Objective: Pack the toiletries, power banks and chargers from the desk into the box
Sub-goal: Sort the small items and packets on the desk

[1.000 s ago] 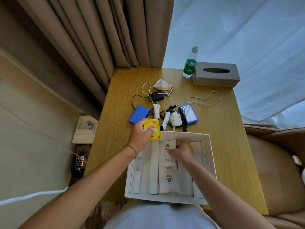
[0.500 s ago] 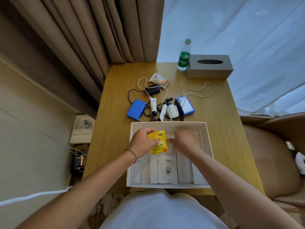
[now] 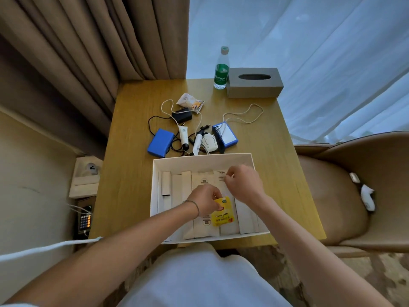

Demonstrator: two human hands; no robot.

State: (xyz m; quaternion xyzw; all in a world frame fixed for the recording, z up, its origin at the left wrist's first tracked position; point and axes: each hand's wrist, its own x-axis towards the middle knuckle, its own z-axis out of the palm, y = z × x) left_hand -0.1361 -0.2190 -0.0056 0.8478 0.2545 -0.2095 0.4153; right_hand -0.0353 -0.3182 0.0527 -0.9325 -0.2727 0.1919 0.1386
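Left hand [image 3: 204, 201] pinching yellow tea sachet [image 3: 222, 212] — inside white box [image 3: 199, 161]

The hands [image 3: 223, 193] cover several white packets [image 3: 200, 180] in the box [image 3: 199, 160].

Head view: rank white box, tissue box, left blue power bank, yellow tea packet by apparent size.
1. white box
2. tissue box
3. left blue power bank
4. yellow tea packet, similar in size and partly hidden, so this order is unsure.
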